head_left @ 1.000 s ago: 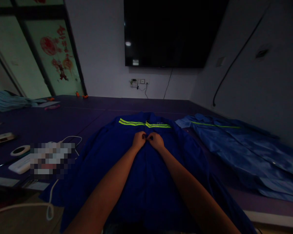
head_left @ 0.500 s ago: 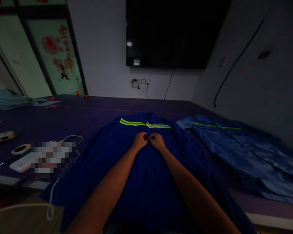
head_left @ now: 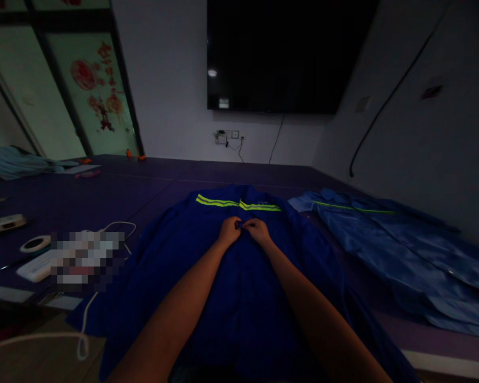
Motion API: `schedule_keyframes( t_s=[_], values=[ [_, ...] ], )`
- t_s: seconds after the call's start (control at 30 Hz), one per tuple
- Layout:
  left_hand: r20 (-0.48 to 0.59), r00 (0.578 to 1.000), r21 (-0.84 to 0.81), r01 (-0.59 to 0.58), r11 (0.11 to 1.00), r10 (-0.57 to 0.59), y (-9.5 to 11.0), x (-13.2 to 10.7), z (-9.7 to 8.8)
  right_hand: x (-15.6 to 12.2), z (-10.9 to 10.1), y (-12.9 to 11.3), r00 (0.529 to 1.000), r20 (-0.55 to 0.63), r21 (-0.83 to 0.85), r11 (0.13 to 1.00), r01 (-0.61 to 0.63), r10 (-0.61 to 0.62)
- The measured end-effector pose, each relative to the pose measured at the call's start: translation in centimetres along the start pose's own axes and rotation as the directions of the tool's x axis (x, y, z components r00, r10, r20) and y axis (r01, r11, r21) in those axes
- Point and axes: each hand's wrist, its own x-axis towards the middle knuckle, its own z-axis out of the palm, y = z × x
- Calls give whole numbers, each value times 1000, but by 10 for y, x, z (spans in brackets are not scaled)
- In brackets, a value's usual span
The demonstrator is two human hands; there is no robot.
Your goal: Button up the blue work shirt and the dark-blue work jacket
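Observation:
A dark blue work jacket (head_left: 211, 287) with yellow-green reflective stripes lies spread out in front of me, collar away from me. My left hand (head_left: 229, 231) pinches the edge of its front opening, just below the stripes. Close beside it, my right hand (head_left: 257, 231) is also closed on the front edge, thumb and finger together. The fingertips of both hands nearly meet at the middle of the jacket. Whether a button sits between them is too dark and small to tell.
A lighter blue garment (head_left: 387, 250) with a green stripe lies at the right. To the left are a white roll of tape (head_left: 35, 244), a blurred-out white object (head_left: 34, 267) and a white cable (head_left: 83, 319). A large television (head_left: 287, 58) hangs on the far wall.
Both hands stay at the same spot on the jacket front. The right fingers have shifted slightly, and the view has moved a little.

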Motion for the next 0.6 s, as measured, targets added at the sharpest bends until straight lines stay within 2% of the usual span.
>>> schedule_keyframes(
  t_s=[0.23, 0.43, 0.6],
  values=[
    [-33, 998, -82, 44, 996, -47, -3, -2, -4, -14, -13, -16, 999, -28, -75, 997, 20, -23],
    [-8, 998, -167, 58, 984, -60, -2, -18, -15, -46, -24, -38, 996, 82, -269, 963, 1, 22],
    [79, 996, -235, 55, 971, -37, 3, -40, -22, -78, -37, -56, 980, 198, -410, 910, 66, 18]
  ],
)
